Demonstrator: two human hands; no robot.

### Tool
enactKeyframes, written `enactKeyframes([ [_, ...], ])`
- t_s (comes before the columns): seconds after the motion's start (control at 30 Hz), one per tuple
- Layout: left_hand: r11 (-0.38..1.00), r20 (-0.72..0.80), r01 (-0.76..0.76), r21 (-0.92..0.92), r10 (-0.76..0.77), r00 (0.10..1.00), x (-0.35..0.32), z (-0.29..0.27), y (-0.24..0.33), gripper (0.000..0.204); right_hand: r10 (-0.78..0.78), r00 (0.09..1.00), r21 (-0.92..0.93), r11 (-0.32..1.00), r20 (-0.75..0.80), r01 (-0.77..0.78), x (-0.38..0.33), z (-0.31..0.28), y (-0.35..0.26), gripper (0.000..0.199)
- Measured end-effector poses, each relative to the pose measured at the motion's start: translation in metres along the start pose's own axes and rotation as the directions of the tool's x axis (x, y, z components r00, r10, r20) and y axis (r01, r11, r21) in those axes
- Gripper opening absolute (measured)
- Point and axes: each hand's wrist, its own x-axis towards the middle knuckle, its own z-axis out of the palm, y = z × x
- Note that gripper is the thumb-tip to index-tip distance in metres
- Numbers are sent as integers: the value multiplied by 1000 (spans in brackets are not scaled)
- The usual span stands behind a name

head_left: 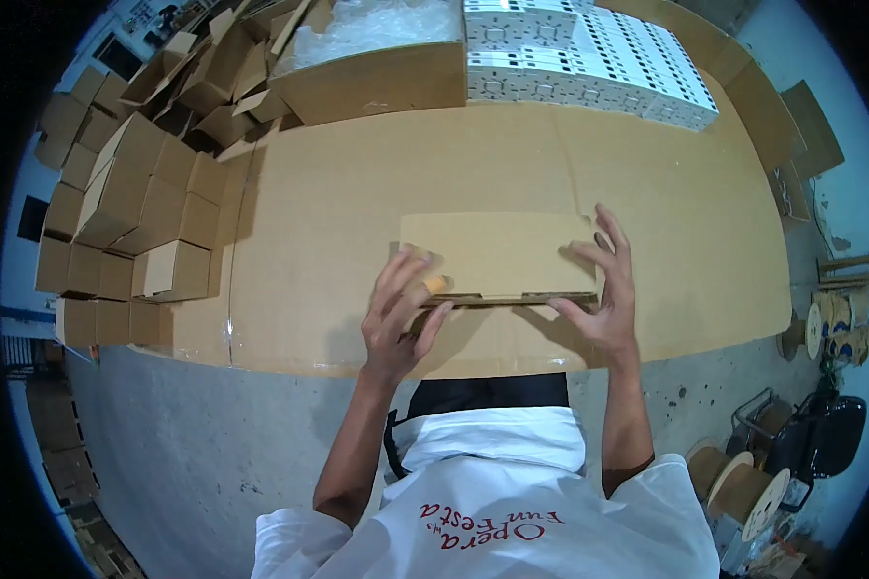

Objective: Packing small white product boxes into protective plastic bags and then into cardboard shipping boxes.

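A folded piece of brown cardboard, apparently a small carton [497, 253], is on the table in front of me, its double edge toward my body. My left hand [396, 314] grips its left end, thumb on the near side and fingers curled over the top. Something orange wraps one of those fingers. At the right end, my right hand [608, 294] has its thumb against the near edge, the other fingers raised and bent around the corner. Whether the carton's inside is open is hard to make out.
The cardboard-covered table [357, 183] bears stacked brown cartons [154, 207] at left. A big box of clear plastic bags [377, 82] and rows of white patterned boxes [589, 72] stand at the far side. Cable spools [748, 492] and a black chair [826, 439] are at right.
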Motion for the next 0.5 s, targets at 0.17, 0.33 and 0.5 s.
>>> enactKeyframes([
  [0.17, 933, -1, 321, 163, -325, 946, -24, -45, -7, 53, 288, 888, 266, 880, 359, -393, 8, 12, 21, 88],
  [0.33, 836, 34, 325, 442, -377, 926, -32, -144, -30, 45, 392, 890, 226, 868, 232, -441, 17, 87, -50, 84],
  [0.5, 796, -152, 458, 396, -435, 888, -59, -191, -30, 28, 300, 922, 222, 908, 245, -354, 30, 179, -107, 85],
])
